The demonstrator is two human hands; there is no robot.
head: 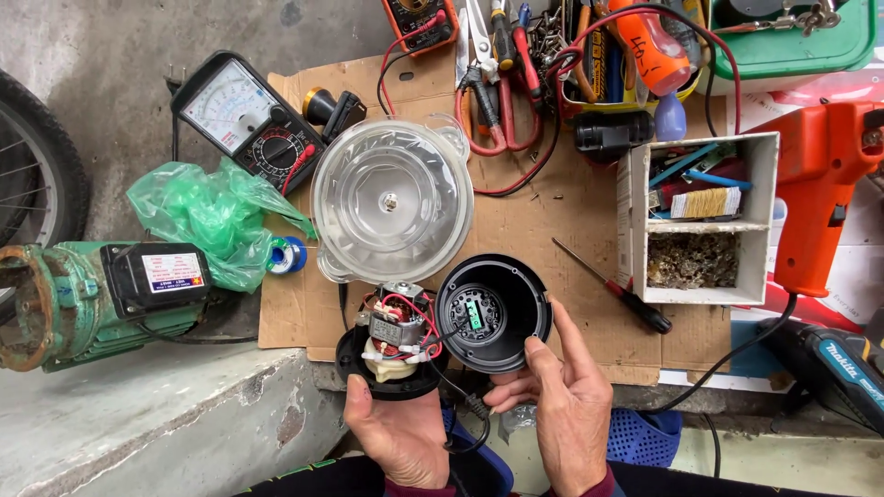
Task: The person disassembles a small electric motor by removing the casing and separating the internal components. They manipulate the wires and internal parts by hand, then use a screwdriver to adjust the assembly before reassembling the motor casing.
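Note:
My left hand (398,433) grips the round black base (364,366) that carries a small exposed electric motor (398,333) with red and white wires. My right hand (564,405) holds the rim of the opened black round housing (494,311), which shows a small green part inside. Wires link the two halves. Just above them on the cardboard sheet (534,230) stands a clear plastic blender jar (391,199), seen from above.
An analog multimeter (241,115), green plastic bag (207,219) and green pump motor (92,299) lie left. A screwdriver (612,287), a white box of small parts (704,221), an orange glue gun (820,184), pliers and scissors (497,87) sit right and behind. A bicycle wheel (32,175) is far left.

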